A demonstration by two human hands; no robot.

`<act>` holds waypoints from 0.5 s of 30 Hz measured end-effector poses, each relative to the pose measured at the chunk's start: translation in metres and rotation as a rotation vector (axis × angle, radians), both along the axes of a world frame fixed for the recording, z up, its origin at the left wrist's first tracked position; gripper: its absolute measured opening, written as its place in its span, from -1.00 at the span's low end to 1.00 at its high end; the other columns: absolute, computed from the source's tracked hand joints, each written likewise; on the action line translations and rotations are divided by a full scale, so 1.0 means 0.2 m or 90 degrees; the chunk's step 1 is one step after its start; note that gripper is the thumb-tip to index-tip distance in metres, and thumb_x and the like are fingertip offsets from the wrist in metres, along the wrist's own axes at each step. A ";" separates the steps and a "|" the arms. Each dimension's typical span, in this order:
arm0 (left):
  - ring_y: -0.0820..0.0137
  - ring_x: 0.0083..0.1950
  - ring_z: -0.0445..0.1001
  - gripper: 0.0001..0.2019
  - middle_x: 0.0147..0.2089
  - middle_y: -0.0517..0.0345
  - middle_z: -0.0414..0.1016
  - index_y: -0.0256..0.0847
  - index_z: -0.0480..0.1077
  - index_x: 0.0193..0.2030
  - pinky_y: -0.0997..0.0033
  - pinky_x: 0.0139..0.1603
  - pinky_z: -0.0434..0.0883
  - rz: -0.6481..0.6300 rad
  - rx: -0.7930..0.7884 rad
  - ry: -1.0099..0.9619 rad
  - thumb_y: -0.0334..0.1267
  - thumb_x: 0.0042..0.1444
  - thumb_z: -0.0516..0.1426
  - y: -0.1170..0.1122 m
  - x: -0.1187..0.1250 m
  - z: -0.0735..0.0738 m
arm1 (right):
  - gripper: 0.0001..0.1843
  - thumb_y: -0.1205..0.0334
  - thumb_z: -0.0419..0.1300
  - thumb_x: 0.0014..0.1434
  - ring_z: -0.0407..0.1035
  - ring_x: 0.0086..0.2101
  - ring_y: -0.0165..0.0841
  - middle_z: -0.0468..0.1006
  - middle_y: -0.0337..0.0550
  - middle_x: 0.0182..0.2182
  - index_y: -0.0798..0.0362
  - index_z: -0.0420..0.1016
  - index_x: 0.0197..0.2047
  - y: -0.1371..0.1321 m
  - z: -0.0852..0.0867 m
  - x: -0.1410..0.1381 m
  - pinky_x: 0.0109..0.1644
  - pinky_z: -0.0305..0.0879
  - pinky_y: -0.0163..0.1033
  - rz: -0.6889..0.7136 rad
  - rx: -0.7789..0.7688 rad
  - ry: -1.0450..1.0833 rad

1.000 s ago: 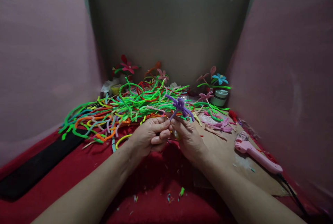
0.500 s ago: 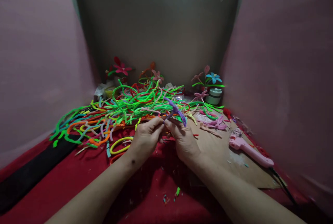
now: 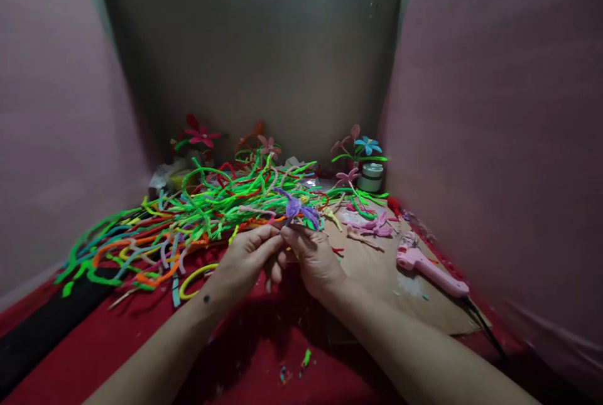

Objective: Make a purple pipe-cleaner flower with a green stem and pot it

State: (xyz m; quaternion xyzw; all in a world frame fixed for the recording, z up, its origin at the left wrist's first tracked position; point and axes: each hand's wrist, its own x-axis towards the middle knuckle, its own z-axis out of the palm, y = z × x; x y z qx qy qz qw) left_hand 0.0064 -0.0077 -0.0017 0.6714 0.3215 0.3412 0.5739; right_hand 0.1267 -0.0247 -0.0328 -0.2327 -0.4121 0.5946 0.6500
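A purple pipe-cleaner flower [image 3: 294,207] stands up from between my fingertips, its fuzzy petals spread above my hands. My left hand [image 3: 252,253] is closed in a pinch at the base of the flower. Right beside it, my right hand [image 3: 315,257] pinches the same base, thumb uppermost, the two hands' fingertips touching. The exact spot they grip is mostly covered by the fingers. Behind the flower lies a big tangled heap of pipe cleaners [image 3: 226,194], mainly green with red, orange and pink ones.
A pink hot glue gun [image 3: 431,267] with a black cord lies on a cardboard sheet [image 3: 377,286] at the right. Finished flowers [image 3: 368,145] and a small pale jar [image 3: 370,177] stand at the back. Green scraps [image 3: 306,357] lie on the red cloth [image 3: 245,355].
The whole view has shifted, so the scene sits further left and slightly lower. The purple flower has turned in my fingers and shows more of its centre. Both hands keep their pinch.
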 end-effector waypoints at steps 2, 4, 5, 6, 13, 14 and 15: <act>0.49 -0.66 0.35 -0.82 -0.61 0.24 0.39 -0.25 0.33 -0.40 0.52 -0.62 0.34 0.052 0.086 0.042 -0.17 0.08 0.08 0.01 0.01 -0.01 | -0.79 0.12 0.25 0.01 0.20 -0.64 -0.49 0.37 -0.32 -0.67 0.10 0.46 -0.49 0.00 0.00 0.00 -0.51 0.16 -0.34 -0.053 -0.007 0.004; 0.48 -0.60 0.37 -0.85 -0.54 0.23 0.42 -0.25 0.36 -0.34 0.51 -0.55 0.35 0.108 0.175 0.080 -0.19 0.04 0.11 0.02 0.01 -0.03 | -0.83 0.15 0.27 -0.01 0.23 -0.59 -0.47 0.43 -0.30 -0.59 0.09 0.48 -0.48 0.00 0.00 -0.01 -0.44 0.20 -0.32 -0.097 -0.012 0.003; 0.49 -0.59 0.36 -0.86 -0.53 0.24 0.43 -0.24 0.37 -0.32 0.53 -0.54 0.33 0.134 0.220 0.096 -0.21 0.04 0.11 0.02 0.01 -0.04 | -0.85 0.16 0.27 -0.01 0.26 -0.55 -0.45 0.47 -0.28 -0.55 0.07 0.50 -0.45 0.00 0.00 -0.01 -0.40 0.23 -0.30 -0.113 -0.005 -0.002; 0.51 -0.59 0.34 -0.87 -0.53 0.25 0.42 -0.23 0.39 -0.32 0.55 -0.54 0.31 0.158 0.262 0.108 -0.22 0.04 0.11 0.02 0.00 -0.05 | -0.86 0.15 0.27 0.00 0.29 -0.51 -0.42 0.50 -0.27 -0.51 0.06 0.52 -0.41 0.00 0.00 -0.02 -0.34 0.25 -0.28 -0.127 0.009 -0.011; 0.55 -0.64 0.24 -0.87 -0.61 0.31 0.29 -0.21 0.41 -0.34 0.60 -0.63 0.24 0.159 0.175 0.017 -0.21 0.06 0.11 -0.01 0.02 -0.04 | -0.75 0.02 0.21 0.06 0.30 -0.55 -0.38 0.48 -0.26 -0.56 0.00 0.56 -0.30 -0.01 0.00 -0.02 -0.46 0.22 -0.28 -0.136 0.029 -0.114; 0.54 -0.64 0.25 -0.87 -0.60 0.30 0.31 -0.22 0.39 -0.37 0.59 -0.64 0.25 0.126 0.114 -0.004 -0.20 0.05 0.13 -0.01 0.02 -0.03 | -0.73 0.01 0.19 0.07 0.27 -0.60 -0.40 0.44 -0.28 -0.62 0.00 0.56 -0.28 -0.01 0.00 -0.02 -0.49 0.20 -0.29 -0.111 0.026 -0.118; 0.54 -0.65 0.27 -0.86 -0.58 0.28 0.34 -0.23 0.38 -0.39 0.58 -0.67 0.26 0.090 0.056 -0.024 -0.19 0.03 0.14 -0.01 0.01 -0.01 | -0.71 0.00 0.16 0.10 0.25 -0.63 -0.41 0.41 -0.29 -0.66 0.01 0.56 -0.26 -0.02 0.01 -0.02 -0.51 0.19 -0.29 -0.086 0.029 -0.115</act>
